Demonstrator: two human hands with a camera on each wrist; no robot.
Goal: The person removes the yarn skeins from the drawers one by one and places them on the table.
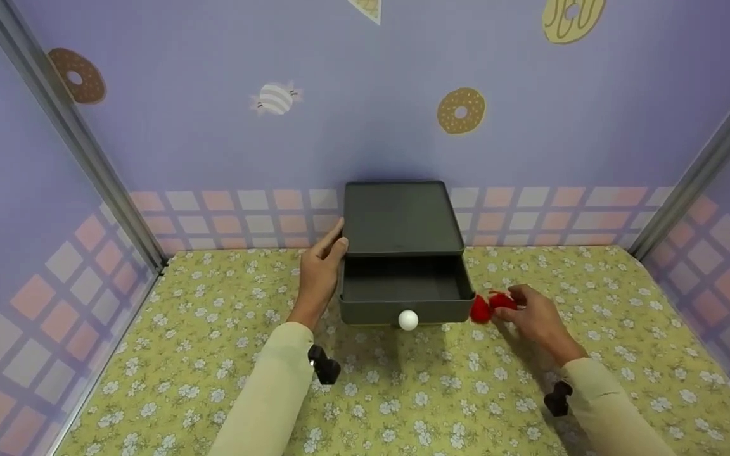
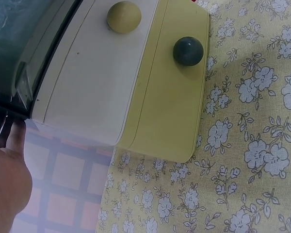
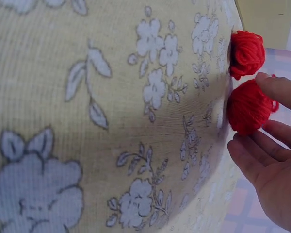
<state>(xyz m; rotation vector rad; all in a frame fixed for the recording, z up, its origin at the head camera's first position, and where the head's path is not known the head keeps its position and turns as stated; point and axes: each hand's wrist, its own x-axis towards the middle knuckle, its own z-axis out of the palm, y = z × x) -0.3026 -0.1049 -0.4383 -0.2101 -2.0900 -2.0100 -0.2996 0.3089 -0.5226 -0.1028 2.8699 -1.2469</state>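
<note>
A small drawer unit (image 1: 403, 218) stands against the back wall, its grey top drawer (image 1: 410, 310) pulled out and empty inside, with a white knob (image 1: 408, 320). My left hand (image 1: 319, 272) rests along the unit's left side near the top, fingers extended against it. To the right of the drawer, two red yarn balls (image 3: 247, 54) lie side by side on the floral cloth. My right hand (image 1: 533, 316) pinches the nearer red yarn ball (image 3: 251, 108), thumb on one side and fingers on the other.
Below the grey drawer are a white drawer (image 2: 94, 73) with a yellow knob (image 2: 124, 17) and a yellow drawer (image 2: 167, 92) with a dark knob (image 2: 188, 51). Floral cloth (image 1: 213, 380) covers the table. Purple printed walls (image 1: 365, 114) enclose the back and sides.
</note>
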